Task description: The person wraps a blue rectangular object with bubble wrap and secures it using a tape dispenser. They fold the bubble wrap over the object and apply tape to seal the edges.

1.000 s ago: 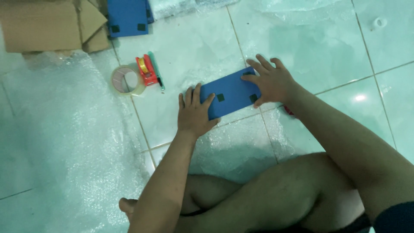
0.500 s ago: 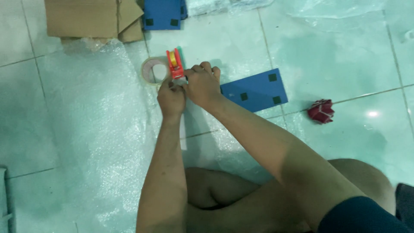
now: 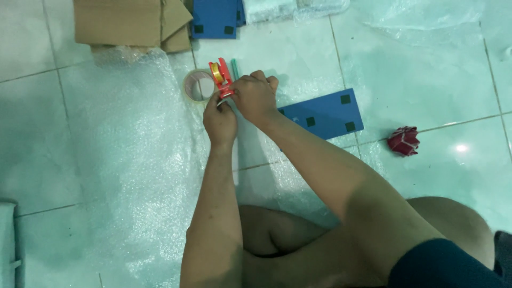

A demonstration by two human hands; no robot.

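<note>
Two hands at one small red tape dispenser (image 3: 221,78), lying on the tiled floor (image 3: 416,64) just beside a clear tape roll (image 3: 198,86) and a green pen-like stick (image 3: 234,68). Left hand (image 3: 220,120) curled below the dispenser's near end, fingertips pinched at its metal edge, apparently on the tape end, though too small to tell. Right hand (image 3: 255,97) clenched beside it, touching the dispenser's right side, seemingly steadying the body so the other hand can work at the cutter; no clear view of what, if anything, lies inside that closed grip. Forearms converging from the lower frame, crossed legs beneath, so the reach stays short and close to the body. Blue board (image 3: 324,114) with dark square pads, flat on the floor just right of the right wrist, its near corner tucked under the forearm. Bubble wrap sheet (image 3: 133,160) spread left and below the hands, its top edge running up to a cardboard box (image 3: 128,22). Second blue board (image 3: 214,18) at the top edge, next to the box, with more clear wrap (image 3: 290,7) to its right. Red crumpled object (image 3: 403,141) well apart on the right. Open tile between the blue board and the red object, and above the board; left side taken by wrap, top edge crowded by box and boards.
</note>
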